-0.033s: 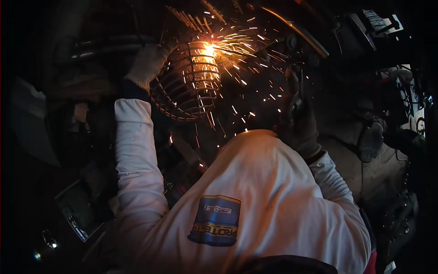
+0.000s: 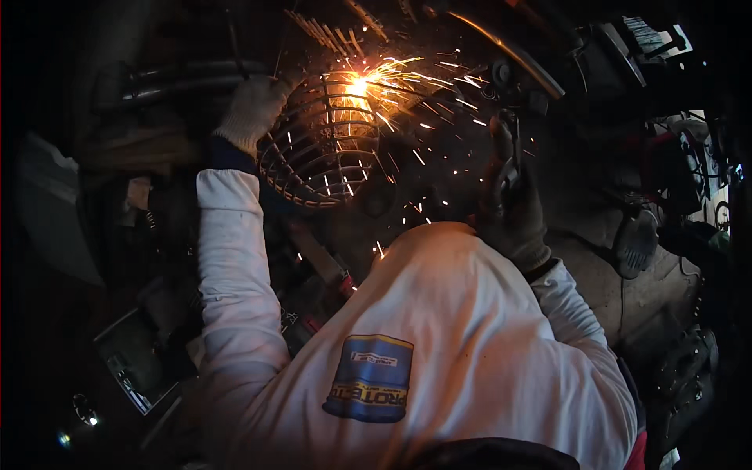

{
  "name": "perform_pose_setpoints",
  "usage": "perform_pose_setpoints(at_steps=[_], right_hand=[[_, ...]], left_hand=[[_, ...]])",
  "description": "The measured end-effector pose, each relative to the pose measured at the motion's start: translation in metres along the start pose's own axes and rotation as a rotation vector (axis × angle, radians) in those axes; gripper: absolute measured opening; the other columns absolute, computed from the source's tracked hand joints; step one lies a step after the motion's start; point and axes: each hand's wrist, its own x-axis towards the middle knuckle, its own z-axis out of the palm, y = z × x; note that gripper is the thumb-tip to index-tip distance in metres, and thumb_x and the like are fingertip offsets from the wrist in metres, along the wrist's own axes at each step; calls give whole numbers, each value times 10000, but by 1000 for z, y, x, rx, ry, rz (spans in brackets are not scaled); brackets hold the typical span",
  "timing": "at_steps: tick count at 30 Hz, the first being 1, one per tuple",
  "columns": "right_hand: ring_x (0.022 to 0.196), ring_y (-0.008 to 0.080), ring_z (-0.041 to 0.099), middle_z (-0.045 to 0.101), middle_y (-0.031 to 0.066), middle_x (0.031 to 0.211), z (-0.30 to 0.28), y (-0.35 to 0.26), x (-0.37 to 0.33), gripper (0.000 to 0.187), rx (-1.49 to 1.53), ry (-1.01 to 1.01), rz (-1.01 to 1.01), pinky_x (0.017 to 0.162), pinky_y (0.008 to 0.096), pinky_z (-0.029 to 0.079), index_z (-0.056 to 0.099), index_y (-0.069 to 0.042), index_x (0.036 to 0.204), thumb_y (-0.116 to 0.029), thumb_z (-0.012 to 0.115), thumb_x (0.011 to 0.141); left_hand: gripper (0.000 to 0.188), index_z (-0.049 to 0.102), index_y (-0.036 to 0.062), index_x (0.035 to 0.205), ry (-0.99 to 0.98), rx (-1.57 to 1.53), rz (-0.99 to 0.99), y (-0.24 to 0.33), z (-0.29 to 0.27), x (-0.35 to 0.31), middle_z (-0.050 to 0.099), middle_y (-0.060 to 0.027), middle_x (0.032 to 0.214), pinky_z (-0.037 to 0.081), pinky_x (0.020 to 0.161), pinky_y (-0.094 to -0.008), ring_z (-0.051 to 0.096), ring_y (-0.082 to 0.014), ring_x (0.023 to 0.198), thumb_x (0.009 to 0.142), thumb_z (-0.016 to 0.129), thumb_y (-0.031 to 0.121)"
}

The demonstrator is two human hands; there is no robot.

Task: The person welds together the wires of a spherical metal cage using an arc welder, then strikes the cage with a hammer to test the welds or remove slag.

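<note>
A round cage of bent metal bars (image 2: 317, 160) stands ahead of me, with a bright welding arc (image 2: 359, 84) at its upper right edge. Sparks spray from it to the right and fall through the bars. My left hand (image 2: 254, 110), in a light knitted glove, grips the cage's left side; its fingertips fade into the dark. To the right of the cage, my right hand (image 2: 517, 223), in a dark glove, is closed around an electrode holder (image 2: 507, 153). Darkness hides any rod between the holder and the arc.
Thin metal rods (image 2: 325, 33) lie beyond the arc. A curved metal bar (image 2: 513, 53) catches the glow at the far right. A flat tray (image 2: 135, 362) lies at lower left. On the right a shoe sole (image 2: 636, 244) shows beside brownish sheeting (image 2: 658, 294).
The sparks have a different spread, and the glow on the cage has shifted slightly. Both hands stay almost where they were.
</note>
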Motion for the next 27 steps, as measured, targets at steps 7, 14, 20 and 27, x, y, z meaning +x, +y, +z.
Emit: perform_pose_setpoints(at_steps=[7, 14, 20, 27], right_hand=[[1143, 240, 616, 579, 163, 1282, -6, 5, -10, 977, 44, 50, 316, 968, 373, 488, 285, 12, 1455, -140, 833, 662], [1178, 252, 600, 589, 168, 1272, -11, 0, -7, 1025, -64, 37, 194, 995, 372, 472, 294, 24, 1455, -193, 863, 629], [1175, 258, 602, 588, 175, 1278, -12, -2, -6, 1049, -141, 41, 183, 995, 370, 473, 306, 22, 1455, -234, 876, 612], [1144, 265, 626, 609, 181, 1250, -10, 0, -8, 1066, -165, 52, 215, 966, 373, 495, 309, 25, 1454, -257, 883, 602]], left_hand=[[703, 712, 16, 937, -8, -75, -159, 31, -12, -11, 664, -211, 841, 471, 808, -451, 637, -356, 869, 936, 446, 666], [779, 699, -22, 920, 36, -31, -170, 39, -15, -18, 647, -225, 818, 455, 814, -469, 622, -392, 876, 919, 428, 708], [703, 694, -2, 978, -7, -4, -125, 41, -17, -17, 645, -231, 845, 463, 811, -471, 631, -380, 876, 944, 446, 655], [353, 633, 94, 1194, 35, 193, 51, 18, -6, -13, 650, -211, 912, 495, 821, -436, 639, -368, 912, 1012, 498, 364]])
